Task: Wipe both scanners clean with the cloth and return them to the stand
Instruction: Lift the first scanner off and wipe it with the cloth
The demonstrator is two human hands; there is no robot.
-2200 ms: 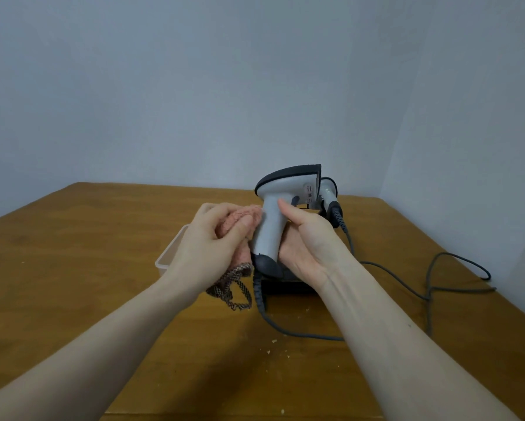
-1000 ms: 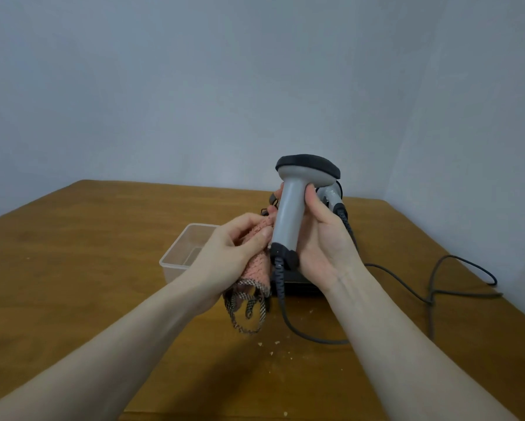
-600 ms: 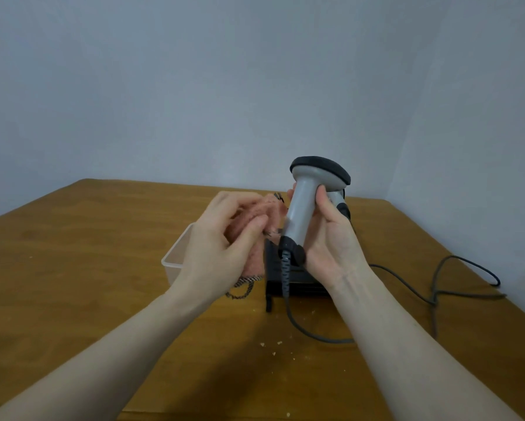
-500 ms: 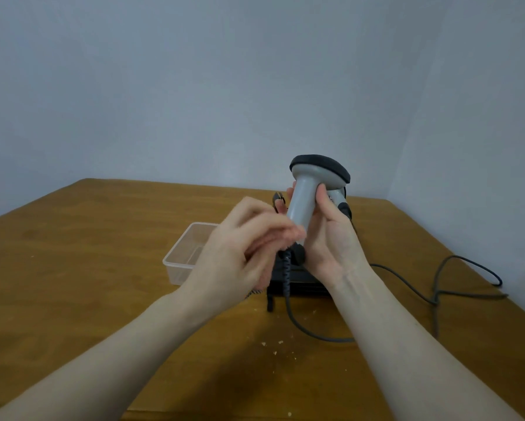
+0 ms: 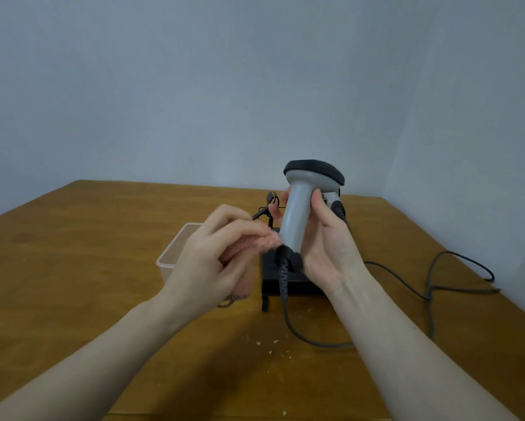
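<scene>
Cloth [image 5: 265,242] now dropped to scanner [image 5: 299,214] base, R hand [image 5: 328,247] gripping.

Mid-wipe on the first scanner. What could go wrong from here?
1. The cord hangs from the grey scanner held up by the right hand and loops over the table; it may snag the black stand when the scanner goes back.
2. The second scanner sits right behind the held one; a bump could knock it.
3. The left hand holds the bunched pink cloth; its loose end could catch on the stand.
</scene>
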